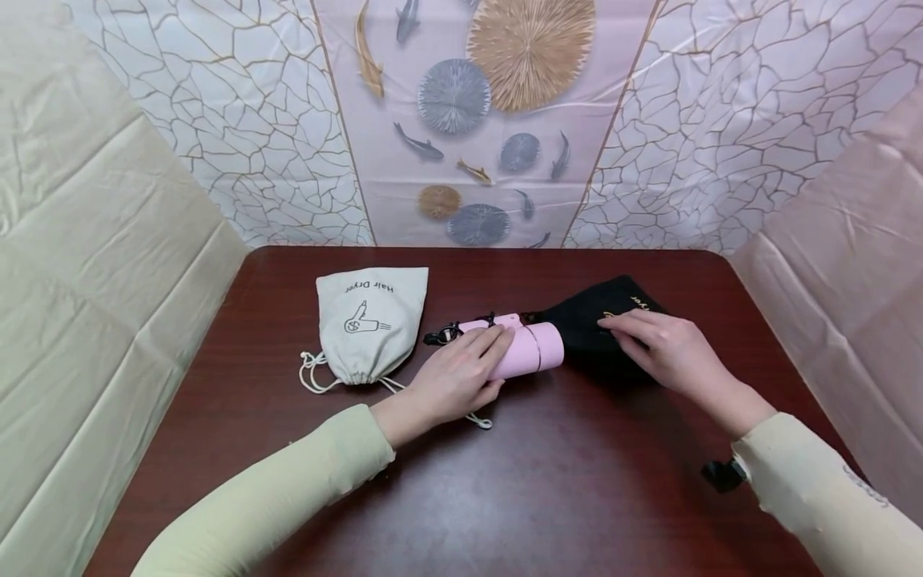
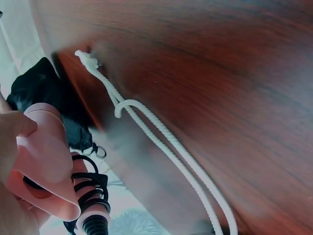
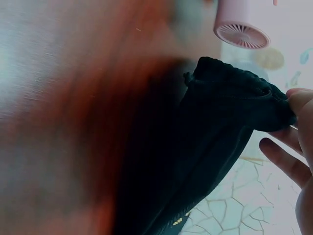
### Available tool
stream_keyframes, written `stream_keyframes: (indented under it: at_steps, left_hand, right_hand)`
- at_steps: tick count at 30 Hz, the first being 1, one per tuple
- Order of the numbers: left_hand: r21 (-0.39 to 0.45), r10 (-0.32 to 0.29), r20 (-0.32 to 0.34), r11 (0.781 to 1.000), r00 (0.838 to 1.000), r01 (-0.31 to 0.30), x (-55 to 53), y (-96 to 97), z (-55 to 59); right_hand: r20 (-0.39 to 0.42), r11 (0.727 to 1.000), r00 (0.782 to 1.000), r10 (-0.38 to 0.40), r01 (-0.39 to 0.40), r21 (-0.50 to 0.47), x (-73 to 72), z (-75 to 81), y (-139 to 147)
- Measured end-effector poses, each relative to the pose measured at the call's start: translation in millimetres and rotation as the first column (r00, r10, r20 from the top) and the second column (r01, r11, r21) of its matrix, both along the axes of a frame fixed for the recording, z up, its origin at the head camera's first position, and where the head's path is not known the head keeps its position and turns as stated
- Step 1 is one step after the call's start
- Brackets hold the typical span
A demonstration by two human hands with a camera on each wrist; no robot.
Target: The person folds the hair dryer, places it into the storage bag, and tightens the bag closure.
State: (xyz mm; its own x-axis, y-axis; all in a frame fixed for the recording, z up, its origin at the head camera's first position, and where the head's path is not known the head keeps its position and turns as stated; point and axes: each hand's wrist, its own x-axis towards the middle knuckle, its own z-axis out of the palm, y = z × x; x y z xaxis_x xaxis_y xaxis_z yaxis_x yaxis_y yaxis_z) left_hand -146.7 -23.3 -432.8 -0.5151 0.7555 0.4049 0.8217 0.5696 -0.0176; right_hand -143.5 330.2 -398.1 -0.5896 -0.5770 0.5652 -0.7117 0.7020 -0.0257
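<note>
A pink hair dryer (image 1: 542,350) lies on its side mid-table, its black cord (image 2: 93,188) wound round the handle. My left hand (image 1: 457,373) grips the dryer's body near the wide nozzle, which shows in the left wrist view. Just right of the dryer lies a black drawstring bag (image 1: 587,316) with gold lettering. My right hand (image 1: 667,349) pinches the gathered edge of this bag between thumb and fingers, as seen in the right wrist view. The dryer's vented end (image 3: 242,36) faces the bag's mouth, a small gap between them.
To the left lies a pale cloth bag (image 1: 369,320) printed "Hair Dryer", drawn together at its lower end. Its white drawstring (image 2: 171,152) runs beneath my left forearm. The dark wooden table (image 1: 548,497) is bordered by draped fabric walls at the back and both sides.
</note>
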Motion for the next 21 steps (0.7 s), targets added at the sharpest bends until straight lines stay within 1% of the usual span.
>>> stream_keyframes:
  at_steps: [3, 6, 9, 12, 16, 21]
  left_hand:
    - [-0.025, 0.012, 0.001, 1.0, 1.0, -0.012, 1.2, -2.9, -1.5]
    - [-0.032, 0.008, -0.002, 0.999, 1.0, -0.008, 1.6, -5.6, -2.3]
    - [-0.027, 0.004, -0.016, 1.0, 1.0, -0.005, 1.6, -7.8, -2.5]
    - [-0.019, 0.003, -0.033, 1.0, 0.999, -0.003, 1.0, -9.3, -3.0]
    - [-0.019, 0.003, -0.041, 1.0, 0.999, -0.004, 0.2, -10.8, -4.5]
    - [-0.028, 0.013, -0.018, 1.0, 1.0, -0.014, 0.4, -12.9, -5.8]
  right_hand:
    - [0.034, 0.999, 0.999, 0.028, -0.029, 0.032, 9.4, -9.3, -1.2]
    - [0.073, 0.996, 0.996, 0.047, -0.052, 0.069, 19.3, -20.2, -2.5]
    - [0.107, 0.993, 0.993, 0.049, -0.06, 0.106, 26.8, -30.3, -3.6]
    - [0.133, 0.989, 0.99, 0.041, -0.059, 0.137, 31.0, -36.8, -4.6]
    - [0.154, 0.984, 0.988, 0.018, -0.045, 0.173, 32.2, -37.0, -9.8]
    - [0.149, 0.976, 0.989, -0.024, -0.009, 0.217, 27.4, -28.2, -26.5]
